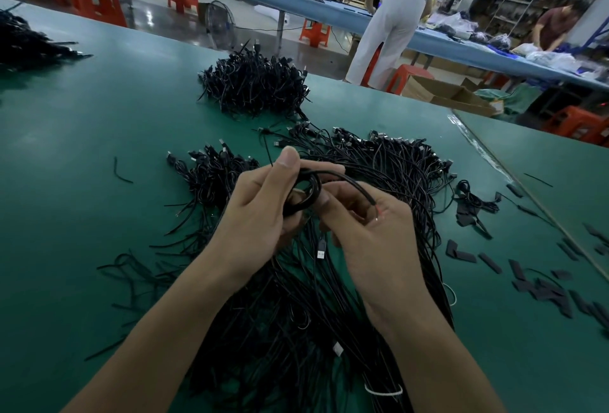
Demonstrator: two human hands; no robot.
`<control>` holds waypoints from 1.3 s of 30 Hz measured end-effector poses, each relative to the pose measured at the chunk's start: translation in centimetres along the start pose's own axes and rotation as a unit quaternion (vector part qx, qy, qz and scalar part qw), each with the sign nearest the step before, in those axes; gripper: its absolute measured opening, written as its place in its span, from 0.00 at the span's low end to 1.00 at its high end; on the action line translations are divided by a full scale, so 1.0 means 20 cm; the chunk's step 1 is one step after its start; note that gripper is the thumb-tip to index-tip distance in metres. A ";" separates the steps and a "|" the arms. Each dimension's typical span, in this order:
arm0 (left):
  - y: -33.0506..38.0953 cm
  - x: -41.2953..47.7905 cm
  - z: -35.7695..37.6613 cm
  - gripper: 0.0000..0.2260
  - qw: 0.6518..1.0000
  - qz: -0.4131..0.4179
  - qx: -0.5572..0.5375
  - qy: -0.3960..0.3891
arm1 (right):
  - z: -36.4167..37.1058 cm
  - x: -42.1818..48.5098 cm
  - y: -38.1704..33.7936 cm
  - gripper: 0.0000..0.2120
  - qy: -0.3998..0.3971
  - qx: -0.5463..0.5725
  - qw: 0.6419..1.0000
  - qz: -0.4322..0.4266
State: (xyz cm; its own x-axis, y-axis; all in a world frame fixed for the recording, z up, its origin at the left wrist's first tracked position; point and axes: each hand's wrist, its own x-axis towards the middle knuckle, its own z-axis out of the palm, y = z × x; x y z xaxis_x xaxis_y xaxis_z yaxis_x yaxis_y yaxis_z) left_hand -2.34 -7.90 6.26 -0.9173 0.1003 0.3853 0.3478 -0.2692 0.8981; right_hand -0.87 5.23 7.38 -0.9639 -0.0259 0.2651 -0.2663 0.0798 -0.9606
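One cable (349,180) (coiled) | left hand (263,215) grip curled round loop | right hand (379,241) pinching it | free end points lower-right

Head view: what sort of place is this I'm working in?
Probably a cable assembly workshop: heaps of black cables cover the green table, long blue benches with other workers stand behind, and the left hand and right hand coil one cable.

A thin black cable (314,182) is wound into a small loop, held up between the left hand (260,215) and the right hand (382,244). Its stripped end (378,213), showing a red core, rests against the right hand. A silver-tipped USB plug (321,249) hangs just below the loop.
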 end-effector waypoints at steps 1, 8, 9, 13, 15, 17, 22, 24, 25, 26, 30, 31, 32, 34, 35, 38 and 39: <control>0.00 0.00 0.00 0.23 1.000 -0.004 0.002 0.017 | 0.00 0.00 0.00 0.04 -0.001 -0.046 0.999 -0.019; -0.02 0.01 -0.01 0.26 0.992 -0.086 0.004 0.089 | 0.03 -0.06 0.00 0.05 -0.009 -0.368 0.890 -0.268; -0.02 0.01 -0.01 0.27 0.992 -0.101 0.020 0.078 | 0.03 -0.06 0.00 0.06 -0.010 -0.406 0.859 -0.312; -0.03 0.00 -0.05 0.31 0.984 -0.169 0.051 -0.019 | 0.01 -0.06 -0.02 0.02 -0.027 -0.487 0.780 -0.392; -0.04 0.01 -0.08 0.28 0.974 -0.217 0.049 -0.044 | 0.01 -0.05 -0.05 0.01 -0.056 -0.483 0.791 -0.370; -0.06 0.01 -0.09 0.24 0.962 -0.261 0.057 -0.060 | 0.01 -0.05 -0.06 0.01 -0.093 -0.442 0.832 -0.322; -0.11 0.04 -0.09 0.23 0.940 -0.326 0.054 -0.079 | -0.01 -0.02 -0.07 0.03 -0.101 -0.340 0.914 -0.196; -0.12 0.05 -0.07 0.24 0.930 -0.355 -0.005 -0.089 | -0.03 0.00 -0.09 0.04 -0.096 -0.326 0.928 -0.150; -0.12 0.05 -0.06 0.27 0.927 -0.363 -0.037 -0.093 | -0.04 0.01 -0.10 0.05 -0.103 -0.329 0.930 -0.128; -0.12 0.04 -0.07 0.30 0.922 -0.367 -0.054 -0.113 | -0.06 0.01 -0.11 0.06 -0.115 -0.330 0.931 -0.102; -0.05 -0.01 -0.11 0.26 0.911 -0.273 0.031 -0.308 | -0.10 0.02 -0.16 0.06 -0.171 -0.301 0.937 -0.049; -0.03 -0.02 -0.12 0.18 0.911 -0.236 0.042 -0.335 | -0.11 0.02 -0.17 0.05 -0.174 -0.308 0.934 -0.057; -0.01 -0.02 -0.11 0.13 0.912 -0.213 0.058 -0.347 | -0.11 0.02 -0.17 0.05 -0.176 -0.315 0.930 -0.063; 0.00 -0.02 -0.10 0.14 0.913 -0.199 0.095 -0.344 | -0.11 0.02 -0.18 0.06 -0.189 -0.336 0.920 -0.071; -0.01 -0.02 -0.10 0.14 0.913 -0.198 0.110 -0.339 | -0.11 0.03 -0.18 0.08 -0.198 -0.347 0.914 -0.069; -0.03 -0.02 -0.09 0.14 0.909 -0.210 0.116 -0.341 | -0.12 0.03 -0.17 0.14 -0.206 -0.375 0.902 -0.051; -0.04 -0.02 -0.09 0.12 0.910 -0.212 0.120 -0.335 | -0.12 0.03 -0.16 0.10 -0.198 -0.393 0.896 -0.054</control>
State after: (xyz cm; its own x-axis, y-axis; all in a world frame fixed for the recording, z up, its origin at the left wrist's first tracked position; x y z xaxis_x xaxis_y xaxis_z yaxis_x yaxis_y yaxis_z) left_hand -2.62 -9.44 5.11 -0.6820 0.7304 -0.0361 0.0958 0.1383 0.9857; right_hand -0.54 7.29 10.82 -0.8966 -0.4153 0.1534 -0.4290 0.7292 -0.5331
